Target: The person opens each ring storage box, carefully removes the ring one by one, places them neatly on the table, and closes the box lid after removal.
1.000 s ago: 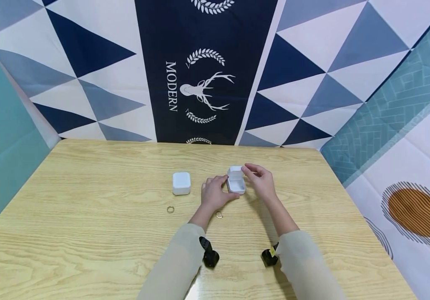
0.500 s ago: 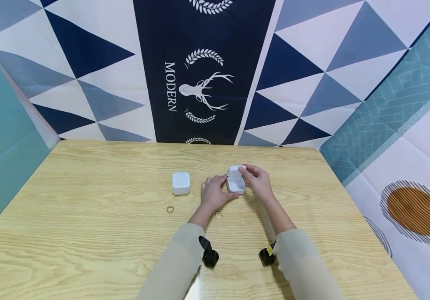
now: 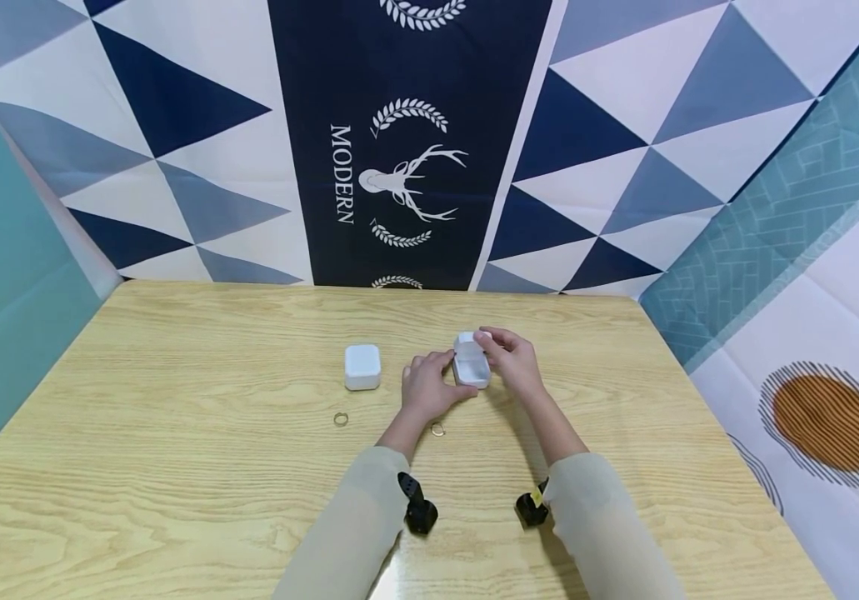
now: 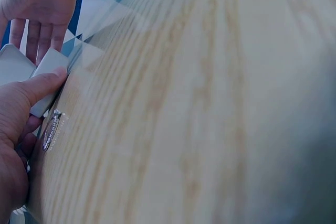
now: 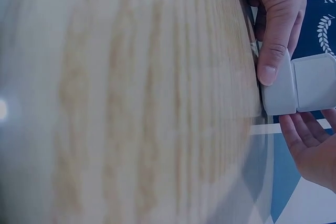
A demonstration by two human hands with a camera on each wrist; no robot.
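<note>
A small white ring box (image 3: 471, 372) stands on the table with its lid raised and its inside facing the person. My left hand (image 3: 426, 390) grips the base from the left, its thumb (image 4: 46, 83) pressed on the front. At the lid's right side, my right hand (image 3: 516, 365) holds the edge between thumb and fingers. The right wrist view has the right hand (image 5: 314, 153) beside the raised lid (image 5: 315, 82). No contents are visible in the box. Near the left wrist lies a thin ring (image 3: 438, 429), which looks sparkly in the left wrist view.
A second white box (image 3: 362, 367), closed, stands to the left of the hands. Another gold-coloured ring (image 3: 341, 419) lies in front of it. Behind the wooden table (image 3: 197, 467) hangs a patterned cloth (image 3: 399, 167).
My right hand has shifted slightly left at the lid, with its forearm. The left hand, both boxes and the rings stay where they were.
</note>
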